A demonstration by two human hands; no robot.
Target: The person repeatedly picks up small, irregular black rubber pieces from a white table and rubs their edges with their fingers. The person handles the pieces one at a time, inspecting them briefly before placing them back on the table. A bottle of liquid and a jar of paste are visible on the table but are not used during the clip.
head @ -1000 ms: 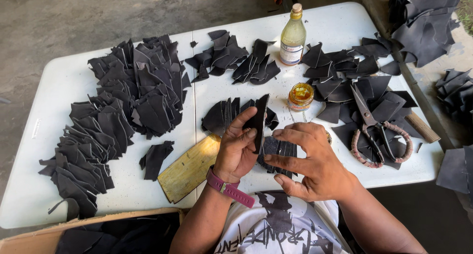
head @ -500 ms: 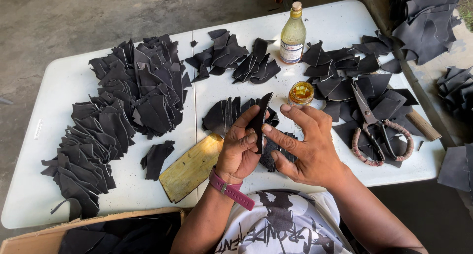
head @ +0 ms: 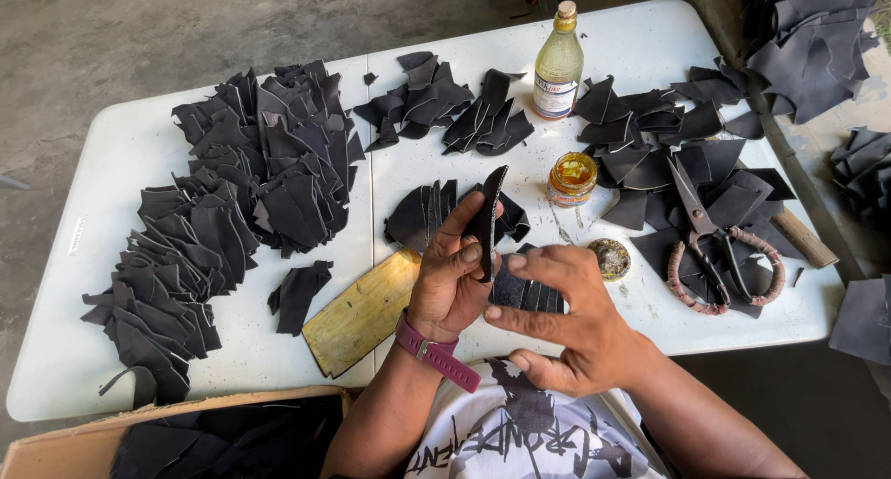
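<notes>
At frame centre, a curved black leather piece [head: 486, 221] stands on edge, pinched in the left hand [head: 449, 277]. The right hand [head: 566, 323] hovers just beside it, fingers spread and holding nothing, above a small stack of black strips [head: 525, 294] on the white counter [head: 111, 163]. A wooden board [head: 364, 310] lies left; scissors [head: 710, 240] lie right.

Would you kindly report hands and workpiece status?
Left hand pinching black leather piece upright. Right hand open beside it. Small stack of black pieces beneath; nothing obstructing.
</notes>
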